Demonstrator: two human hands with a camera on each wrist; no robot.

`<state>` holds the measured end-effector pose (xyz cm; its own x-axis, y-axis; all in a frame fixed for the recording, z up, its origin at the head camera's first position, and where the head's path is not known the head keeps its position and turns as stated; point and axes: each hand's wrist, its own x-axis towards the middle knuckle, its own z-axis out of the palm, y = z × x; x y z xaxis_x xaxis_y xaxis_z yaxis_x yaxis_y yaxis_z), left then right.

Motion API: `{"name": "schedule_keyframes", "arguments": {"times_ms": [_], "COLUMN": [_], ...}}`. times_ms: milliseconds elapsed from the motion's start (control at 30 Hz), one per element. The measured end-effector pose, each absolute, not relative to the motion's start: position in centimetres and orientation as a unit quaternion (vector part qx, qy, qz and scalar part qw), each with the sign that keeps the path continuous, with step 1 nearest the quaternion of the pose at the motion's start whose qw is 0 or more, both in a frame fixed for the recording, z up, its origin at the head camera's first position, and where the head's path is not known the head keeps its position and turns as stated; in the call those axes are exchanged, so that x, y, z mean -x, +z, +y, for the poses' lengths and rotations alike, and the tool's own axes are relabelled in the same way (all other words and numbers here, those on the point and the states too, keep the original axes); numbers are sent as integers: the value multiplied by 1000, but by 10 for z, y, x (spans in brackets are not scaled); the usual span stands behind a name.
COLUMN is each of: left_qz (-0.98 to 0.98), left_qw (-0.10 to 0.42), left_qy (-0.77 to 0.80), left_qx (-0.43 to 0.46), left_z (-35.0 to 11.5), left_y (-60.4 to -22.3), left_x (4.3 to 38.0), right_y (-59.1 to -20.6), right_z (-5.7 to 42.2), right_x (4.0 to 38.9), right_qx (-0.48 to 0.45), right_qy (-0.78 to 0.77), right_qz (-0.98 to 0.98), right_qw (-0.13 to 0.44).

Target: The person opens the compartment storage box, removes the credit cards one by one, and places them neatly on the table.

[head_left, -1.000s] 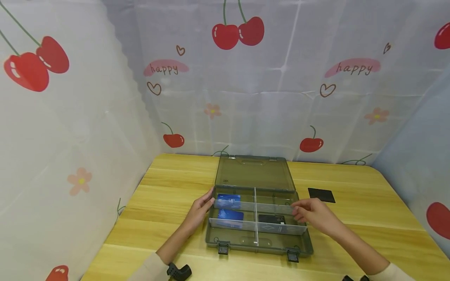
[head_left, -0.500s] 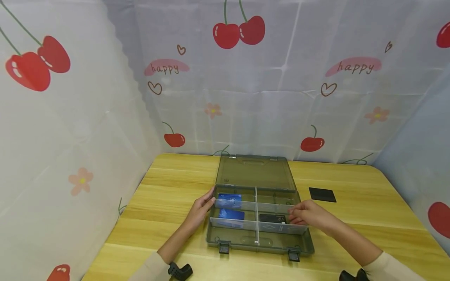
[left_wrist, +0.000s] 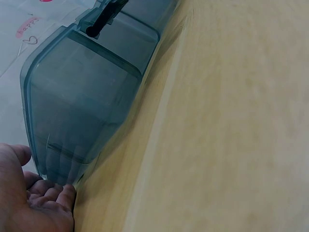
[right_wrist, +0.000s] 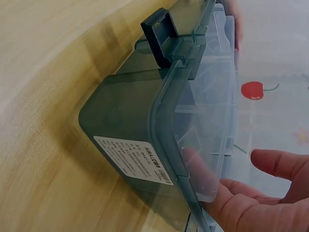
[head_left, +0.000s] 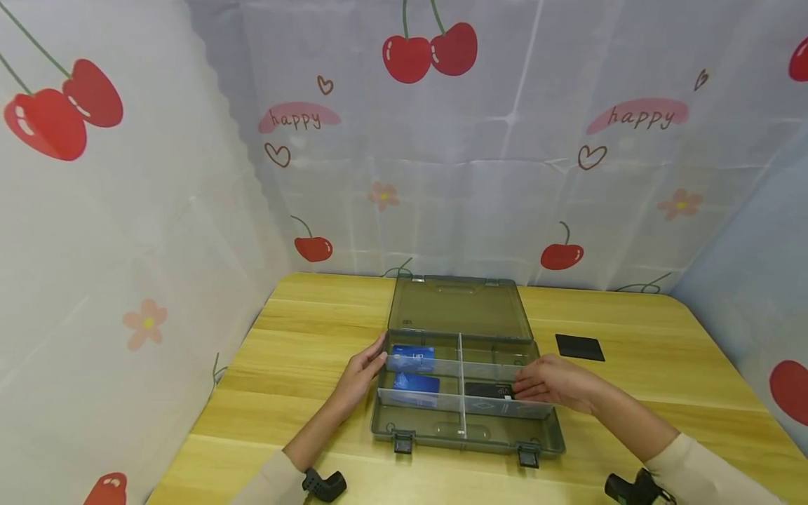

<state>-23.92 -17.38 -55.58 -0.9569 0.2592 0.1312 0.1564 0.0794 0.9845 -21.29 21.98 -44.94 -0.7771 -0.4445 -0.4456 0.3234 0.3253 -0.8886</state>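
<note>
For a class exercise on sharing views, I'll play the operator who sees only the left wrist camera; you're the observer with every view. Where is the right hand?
Observer: It reaches into the box: the right hand has its fingertips at the right end of the VIP card, in the middle-right compartment of the box.
Operator: Any cards in the left half?
Observer: Yes, one blue card in the back compartment and a second blue card in the middle one.
Operator: Anything outside the box?
Observer: A plain black card lies on the table, to the box's right.
</note>
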Motion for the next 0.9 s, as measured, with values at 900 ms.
{"name": "schedule_keyframes", "arguments": {"times_ms": [900], "left_qz": [735], "left_qw": [45], "left_qy": [664], "left_qx": [-131], "left_z": [-174], "left_y": [-555], "left_x": [239], "right_y": [-448], "right_z": [220], "right_x": [214], "right_qx": [58], "right_qy": [-626], "right_qz": [685], "right_qw": [369]}}
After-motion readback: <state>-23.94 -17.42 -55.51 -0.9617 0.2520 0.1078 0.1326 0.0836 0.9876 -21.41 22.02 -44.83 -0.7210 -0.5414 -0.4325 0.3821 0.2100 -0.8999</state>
